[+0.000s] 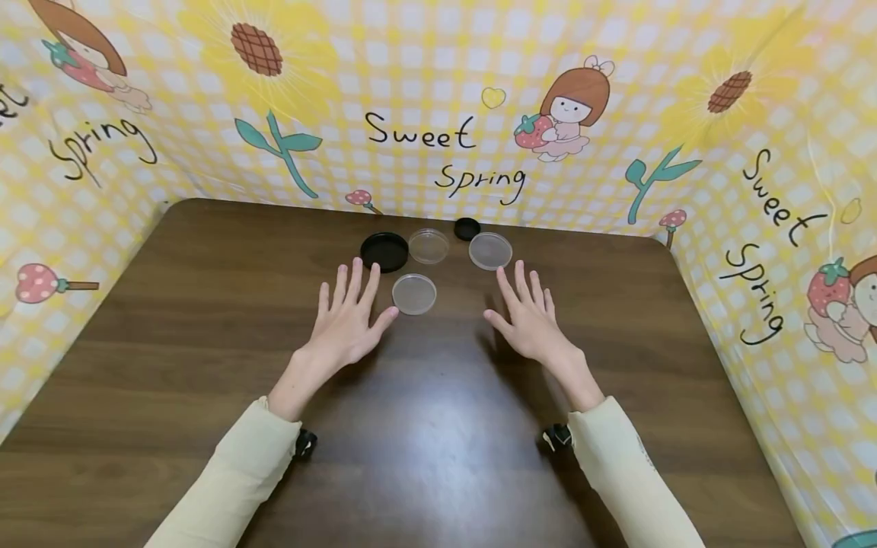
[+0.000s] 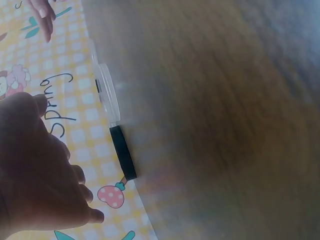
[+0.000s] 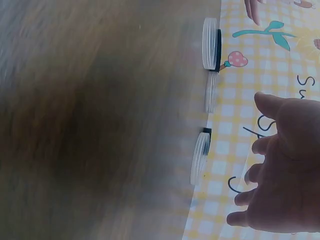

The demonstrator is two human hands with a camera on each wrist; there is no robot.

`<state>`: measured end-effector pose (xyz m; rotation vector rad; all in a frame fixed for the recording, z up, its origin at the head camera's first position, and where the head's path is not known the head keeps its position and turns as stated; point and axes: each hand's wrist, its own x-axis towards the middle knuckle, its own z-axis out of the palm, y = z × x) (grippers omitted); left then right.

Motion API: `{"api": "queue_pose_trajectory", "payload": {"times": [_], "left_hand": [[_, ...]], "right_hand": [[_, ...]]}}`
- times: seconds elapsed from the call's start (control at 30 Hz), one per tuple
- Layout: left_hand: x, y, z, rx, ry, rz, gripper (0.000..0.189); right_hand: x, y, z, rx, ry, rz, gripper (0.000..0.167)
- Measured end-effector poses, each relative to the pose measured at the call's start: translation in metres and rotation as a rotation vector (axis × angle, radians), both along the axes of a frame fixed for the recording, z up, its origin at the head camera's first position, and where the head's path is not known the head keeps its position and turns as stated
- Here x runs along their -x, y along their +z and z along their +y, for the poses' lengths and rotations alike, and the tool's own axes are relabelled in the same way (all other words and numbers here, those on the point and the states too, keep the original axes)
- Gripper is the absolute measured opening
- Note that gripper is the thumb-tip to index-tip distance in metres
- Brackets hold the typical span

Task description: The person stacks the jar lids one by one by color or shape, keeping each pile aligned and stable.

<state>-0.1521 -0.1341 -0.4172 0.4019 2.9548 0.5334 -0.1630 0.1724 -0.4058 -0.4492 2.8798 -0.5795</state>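
Observation:
Both hands are spread with straight fingers and hold nothing. My left hand (image 1: 346, 323) is over the table, its fingertips near a large black round dish (image 1: 384, 253) and its thumb beside a clear round dish (image 1: 414, 294). On the other side my right hand (image 1: 530, 320) has its index fingertip close to another clear round dish (image 1: 490, 252); whether they touch I cannot tell. A third clear dish (image 1: 428, 246) lies right of the black one. Behind the right-hand dish sits a small black round piece (image 1: 467, 228). The wrist views show the dishes edge-on, low and flat.
The dark wooden table (image 1: 438, 457) reflects light in its middle front. A yellow checked cloth (image 1: 411, 84) with printed flowers and figures stands behind the table and along both sides. The dishes lie near the table's back edge.

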Motion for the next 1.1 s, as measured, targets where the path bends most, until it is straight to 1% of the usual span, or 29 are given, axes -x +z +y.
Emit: {"api": "queue_pose_trajectory", "payload": {"times": [0.27,0.43,0.53,0.67,0.77,0.87,0.97,1.1], "left_hand": [[0.007,0.001,0.002,-0.021,-0.005,0.021,0.076],[0.005,-0.001,0.004,-0.033,-0.017,-0.001,0.077],[0.004,0.001,0.005,-0.035,-0.024,-0.014,0.077],[0.004,0.004,0.009,-0.036,-0.038,-0.041,0.078],[0.005,0.005,0.014,-0.048,-0.062,-0.064,0.080],[0.006,0.006,0.021,-0.078,-0.094,-0.071,0.082],[0.009,0.007,0.030,-0.104,-0.136,-0.051,0.084],[0.016,0.008,0.046,-0.148,-0.206,-0.020,0.084]], "right_hand": [[0.009,0.004,0.010,0.021,0.001,-0.036,0.077],[0.014,0.001,0.022,0.074,0.024,-0.062,0.078],[0.016,-0.001,0.030,0.095,0.031,-0.080,0.079],[0.017,-0.002,0.035,0.109,0.034,-0.092,0.080],[0.018,-0.003,0.036,0.138,0.038,-0.097,0.080],[0.020,-0.004,0.037,0.183,0.054,-0.102,0.082],[0.023,-0.004,0.038,0.218,0.070,-0.097,0.081],[0.030,-0.004,0.039,0.250,0.094,-0.071,0.078]]}}
